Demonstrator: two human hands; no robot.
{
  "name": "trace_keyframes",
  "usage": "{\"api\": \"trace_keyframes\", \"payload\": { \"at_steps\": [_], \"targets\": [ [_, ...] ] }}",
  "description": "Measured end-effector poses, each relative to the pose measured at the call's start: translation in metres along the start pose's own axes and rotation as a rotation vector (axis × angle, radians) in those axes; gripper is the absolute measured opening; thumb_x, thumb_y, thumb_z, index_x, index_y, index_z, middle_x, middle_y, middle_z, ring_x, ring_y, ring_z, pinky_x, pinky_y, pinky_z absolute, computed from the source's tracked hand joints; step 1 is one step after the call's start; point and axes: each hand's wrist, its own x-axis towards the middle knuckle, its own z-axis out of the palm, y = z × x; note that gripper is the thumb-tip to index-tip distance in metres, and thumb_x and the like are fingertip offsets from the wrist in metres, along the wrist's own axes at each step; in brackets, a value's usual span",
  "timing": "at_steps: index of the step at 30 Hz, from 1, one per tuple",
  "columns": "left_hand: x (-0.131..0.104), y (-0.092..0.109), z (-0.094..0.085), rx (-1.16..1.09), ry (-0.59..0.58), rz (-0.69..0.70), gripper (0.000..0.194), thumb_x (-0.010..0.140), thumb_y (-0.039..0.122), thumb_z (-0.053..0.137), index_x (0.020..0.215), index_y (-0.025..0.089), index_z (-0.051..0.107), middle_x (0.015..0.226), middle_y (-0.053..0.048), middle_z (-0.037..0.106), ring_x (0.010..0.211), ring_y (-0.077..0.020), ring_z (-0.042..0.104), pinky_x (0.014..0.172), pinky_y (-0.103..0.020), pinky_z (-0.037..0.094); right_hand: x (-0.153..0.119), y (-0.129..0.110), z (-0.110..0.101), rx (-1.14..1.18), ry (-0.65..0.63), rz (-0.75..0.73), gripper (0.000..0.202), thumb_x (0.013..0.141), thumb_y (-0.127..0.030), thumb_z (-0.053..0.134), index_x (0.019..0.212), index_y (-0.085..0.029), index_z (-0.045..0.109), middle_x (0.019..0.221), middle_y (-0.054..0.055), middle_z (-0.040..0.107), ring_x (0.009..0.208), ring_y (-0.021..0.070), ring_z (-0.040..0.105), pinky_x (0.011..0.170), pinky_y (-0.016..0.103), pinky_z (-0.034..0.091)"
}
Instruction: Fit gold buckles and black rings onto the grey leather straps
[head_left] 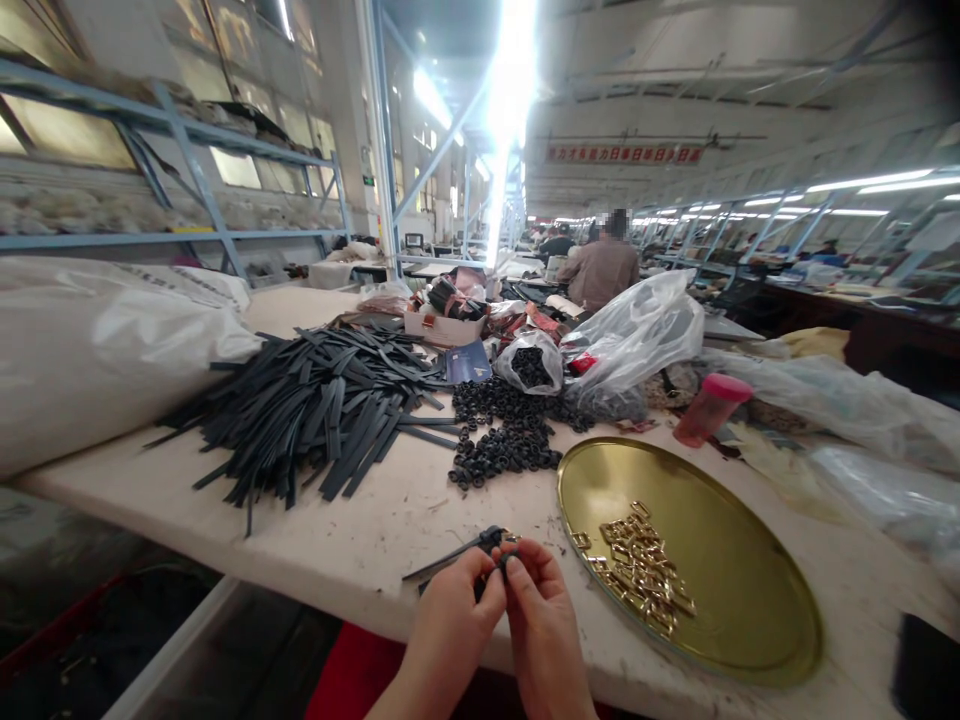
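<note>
Close together at the table's front edge, my left hand [459, 610] and my right hand [541, 610] pinch a small dark piece [504, 562] between their fingertips. Its exact shape is partly hidden by the fingers. Just beyond them lie a few dark straps [469, 545] on the table. Many small black loops [502, 450] are heaped farther back. A large pile of dark strips [315, 400] spreads to the left. On the right, a round gold tray [750, 580] holds a cluster of gold metal buckles [649, 570].
A clear plastic bag [645, 325] and a pink-lidded jar [711, 410] stand behind the tray. A big white sack [105, 360] lies at the left. A black object [926, 660] is at the right edge. Farther back sits a person [604, 265].
</note>
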Motion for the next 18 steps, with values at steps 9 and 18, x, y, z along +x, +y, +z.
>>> {"api": "trace_keyframes", "payload": {
  "at_steps": [9, 18],
  "targets": [
    [-0.006, -0.008, -0.003, -0.394, -0.143, 0.058, 0.029, 0.078, 0.014, 0.041, 0.106, 0.018, 0.041, 0.077, 0.0, 0.058, 0.072, -0.0136, 0.054, 0.068, -0.025, 0.04, 0.008, -0.006, -0.007, -0.162, -0.055, 0.119, 0.027, 0.067, -0.03, 0.069, 0.09, -0.02, 0.06, 0.089, 0.001, 0.066, 0.08, 0.0138, 0.059, 0.075, 0.026, 0.044],
    [0.005, -0.022, -0.012, -0.521, -0.266, -0.086, 0.026, 0.08, 0.022, 0.043, 0.105, 0.017, 0.04, 0.066, 0.003, 0.056, 0.055, -0.0096, 0.047, 0.053, -0.021, 0.037, 0.015, -0.003, -0.021, -0.323, -0.126, 0.123, 0.028, 0.077, -0.046, 0.055, 0.086, -0.021, 0.062, 0.082, 0.003, 0.064, 0.076, 0.0163, 0.056, 0.072, 0.029, 0.043]
  ]
}}
